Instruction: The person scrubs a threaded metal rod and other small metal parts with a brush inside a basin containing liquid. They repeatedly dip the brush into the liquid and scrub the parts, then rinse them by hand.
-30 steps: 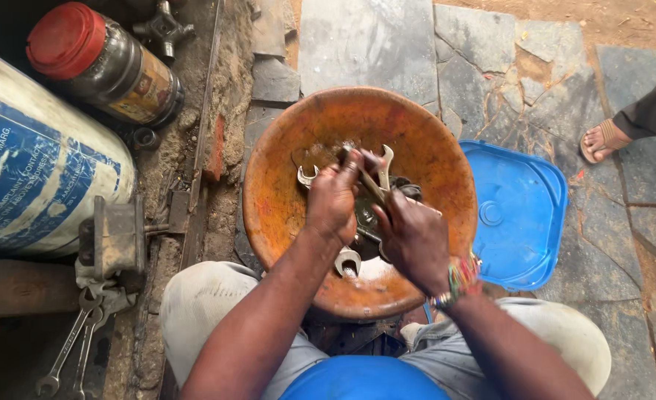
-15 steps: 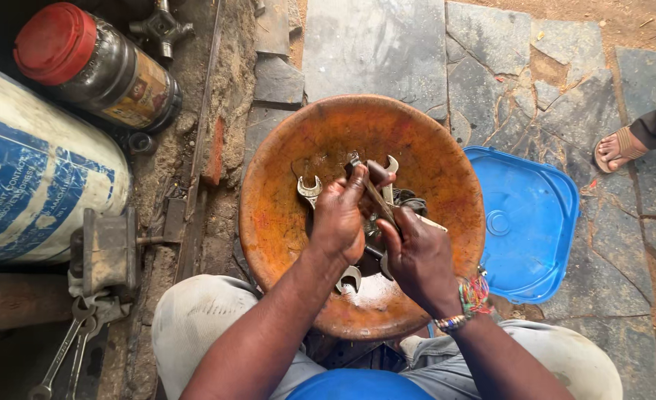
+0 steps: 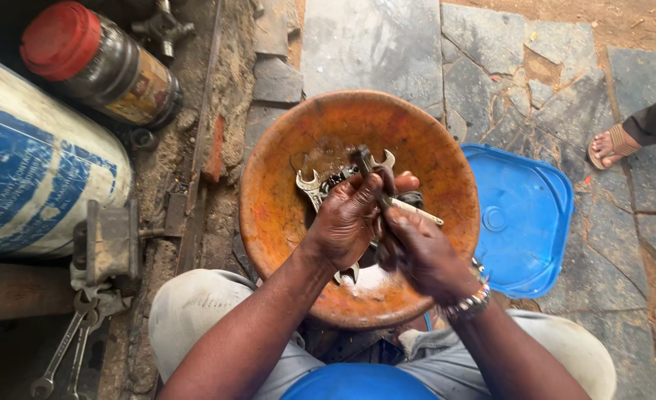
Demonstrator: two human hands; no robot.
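While both of my hands work over the rusty orange bowl (image 3: 269,215), the head view shows my left hand (image 3: 346,218) curled around the shaft of a dark spanner (image 3: 365,164), whose head sticks up above my knuckles. My right hand (image 3: 421,252) is closed against the same tool from the other side, and a thin pale stick (image 3: 417,212) pokes out past it toward the rim. Two more spanners (image 3: 309,185) lie in the bowl among wet residue, one end showing below my left wrist. Judging by that, this tool is mid-handling and the ones in the bowl are not yet picked up. A blue lid (image 3: 524,218) lies just beside the bowl, and a red-capped jar (image 3: 98,63) sits well apart.
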